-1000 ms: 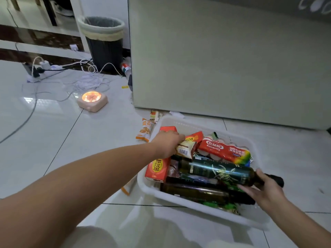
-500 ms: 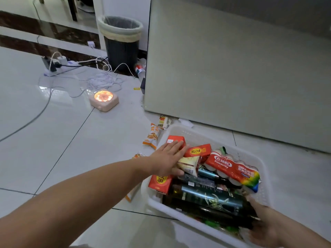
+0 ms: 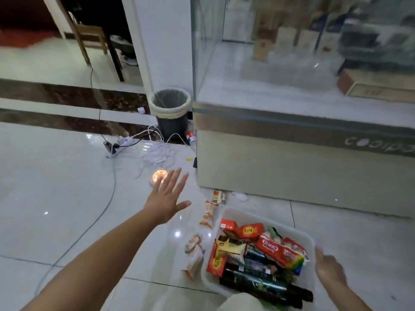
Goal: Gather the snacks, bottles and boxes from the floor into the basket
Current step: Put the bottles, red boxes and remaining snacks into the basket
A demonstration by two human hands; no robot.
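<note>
Now the left hand (image 3: pixel 167 197) hangs flat with fingers spread wide, holding nothing, above the glossy white floor tiles (image 3: pixel 56 198). Blurred, the right hand (image 3: pixel 329 269) sits at the right rim of the white plastic basket (image 3: pixel 311 241), its grip unclear. Orange snack packets (image 3: pixel 194 252) lie just left of the basket.

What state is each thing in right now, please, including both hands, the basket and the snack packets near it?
Left hand: open, empty, fingers spread above the floor.
Right hand: blurred, at the basket's right edge.
Basket: on the floor, full.
Dark bottles: lying flat in the basket.
Snack packets: on the floor left of the basket.
Round lamp: lit.
Bin: upright, lined.
</note>
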